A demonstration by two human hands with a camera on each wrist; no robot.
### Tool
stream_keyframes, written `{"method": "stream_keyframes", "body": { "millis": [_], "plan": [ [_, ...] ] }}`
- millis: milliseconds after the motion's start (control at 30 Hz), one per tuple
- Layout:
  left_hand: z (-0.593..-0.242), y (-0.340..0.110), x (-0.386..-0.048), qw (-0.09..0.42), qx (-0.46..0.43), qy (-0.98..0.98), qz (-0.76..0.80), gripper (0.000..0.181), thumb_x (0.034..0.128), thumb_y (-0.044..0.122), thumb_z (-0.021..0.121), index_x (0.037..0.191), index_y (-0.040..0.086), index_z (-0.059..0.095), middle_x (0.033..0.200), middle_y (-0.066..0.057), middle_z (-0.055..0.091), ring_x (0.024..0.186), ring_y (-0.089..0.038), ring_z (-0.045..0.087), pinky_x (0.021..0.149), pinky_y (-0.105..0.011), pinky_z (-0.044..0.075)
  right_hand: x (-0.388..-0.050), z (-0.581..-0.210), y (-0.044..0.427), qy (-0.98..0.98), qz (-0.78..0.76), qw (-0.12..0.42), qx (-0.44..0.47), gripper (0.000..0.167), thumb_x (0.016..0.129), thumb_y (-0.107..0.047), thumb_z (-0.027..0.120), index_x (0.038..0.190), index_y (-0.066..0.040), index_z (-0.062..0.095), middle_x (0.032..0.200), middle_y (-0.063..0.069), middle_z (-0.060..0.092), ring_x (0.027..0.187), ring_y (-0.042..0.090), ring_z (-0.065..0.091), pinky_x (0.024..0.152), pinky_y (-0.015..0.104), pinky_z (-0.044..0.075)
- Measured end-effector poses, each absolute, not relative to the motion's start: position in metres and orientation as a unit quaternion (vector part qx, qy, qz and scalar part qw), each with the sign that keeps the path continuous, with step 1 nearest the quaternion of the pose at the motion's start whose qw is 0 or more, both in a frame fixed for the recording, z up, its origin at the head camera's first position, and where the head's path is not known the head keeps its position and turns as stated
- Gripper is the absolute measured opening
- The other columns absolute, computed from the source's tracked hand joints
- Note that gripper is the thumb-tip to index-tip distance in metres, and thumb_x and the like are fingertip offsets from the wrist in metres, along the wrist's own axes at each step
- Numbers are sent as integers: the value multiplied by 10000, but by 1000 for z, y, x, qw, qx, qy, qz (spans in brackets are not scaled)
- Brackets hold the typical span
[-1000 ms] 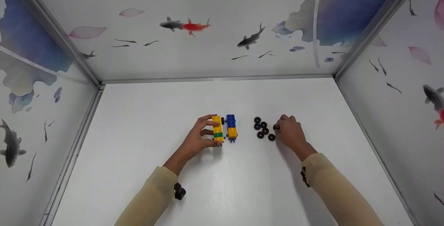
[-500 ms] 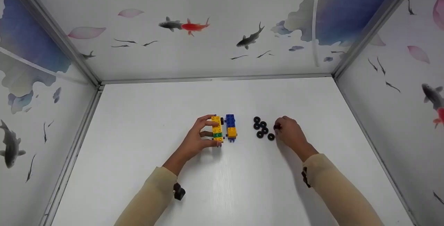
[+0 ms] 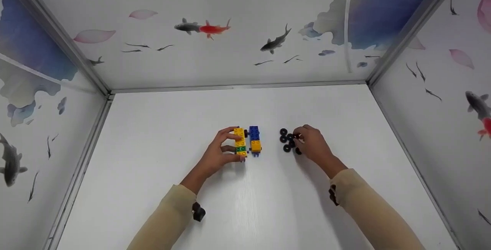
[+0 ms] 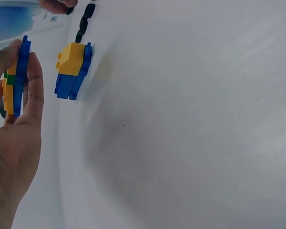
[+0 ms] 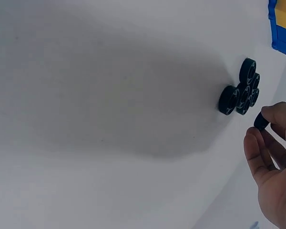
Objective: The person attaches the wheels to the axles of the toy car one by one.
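My left hand [image 3: 219, 152] grips a toy car of yellow and green bricks [image 3: 240, 142] on a blue base [image 4: 22, 71], thumb at its near end and fingers along the far part. One black wheel [image 3: 246, 132] sits at the car's right side near the far end. Just right of it stands a second toy car [image 3: 254, 138], blue with a yellow front block. My right hand [image 3: 316, 145] pinches a small black wheel [image 5: 260, 121] between thumb and fingertips, over the right side of a cluster of loose black wheels [image 3: 286, 148] and partly hiding it.
A white tabletop [image 3: 245, 211] lies under everything. White panels with printed fish and petals, such as the back wall [image 3: 238, 66], stand on the left, back and right in metal frames. Dark devices, one at the left cuff [image 3: 198, 212], are strapped to both wrists.
My right hand has moved left with the pinched wheel, from beside the loose wheels to over their right edge. My left hand and both cars stay in place.
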State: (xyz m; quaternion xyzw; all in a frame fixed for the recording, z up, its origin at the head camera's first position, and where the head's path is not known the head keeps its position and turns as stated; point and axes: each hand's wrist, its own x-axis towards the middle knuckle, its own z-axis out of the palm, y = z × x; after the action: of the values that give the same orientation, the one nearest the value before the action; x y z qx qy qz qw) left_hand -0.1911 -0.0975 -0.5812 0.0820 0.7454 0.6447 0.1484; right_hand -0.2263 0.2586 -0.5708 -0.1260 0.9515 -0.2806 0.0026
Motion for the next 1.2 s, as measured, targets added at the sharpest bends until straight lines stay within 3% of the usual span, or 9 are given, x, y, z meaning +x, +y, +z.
{"method": "stream_keyframes", "body": {
  "millis": [133,367,633,900,1200],
  "plan": [
    [-581,-98,-191,147,85,748,642,436,890,127,941,1257,221,724,1774,128,306,1232,-286,738,1020,-329,654,-224,-566,248,942,-308,-1,-134,240,1009,-38,778,1244,6,761,1193,168,735,1077,340,767,906,462,666],
    [-581,-97,-192,145,87,748,642,428,884,139,946,1245,221,731,1769,126,313,1232,-286,738,1043,-334,645,-220,-558,226,924,-344,-9,-168,259,991,-43,807,1246,-7,780,1128,139,744,988,266,765,866,428,680],
    [-582,-96,-192,143,85,748,642,436,889,113,939,1251,228,726,1779,117,308,1227,-281,737,1059,-343,639,-215,-551,207,916,-356,16,-183,351,957,-32,843,1303,-50,788,1174,119,750,1017,234,772,930,410,690],
    [-580,-96,-193,136,84,747,645,439,893,118,938,1259,230,723,1777,117,315,1236,-285,738,1074,-340,632,-209,-546,193,904,-365,34,-220,298,980,-112,843,1275,-110,804,1179,75,758,1033,192,771,973,367,676],
    [-581,-95,-194,129,83,738,657,446,888,129,944,1261,214,716,1770,113,321,1225,-292,746,1036,-321,646,-203,-545,180,887,-373,51,-267,323,998,-91,815,1319,-71,782,1198,91,773,1045,219,789,973,450,678]
  ]
}}
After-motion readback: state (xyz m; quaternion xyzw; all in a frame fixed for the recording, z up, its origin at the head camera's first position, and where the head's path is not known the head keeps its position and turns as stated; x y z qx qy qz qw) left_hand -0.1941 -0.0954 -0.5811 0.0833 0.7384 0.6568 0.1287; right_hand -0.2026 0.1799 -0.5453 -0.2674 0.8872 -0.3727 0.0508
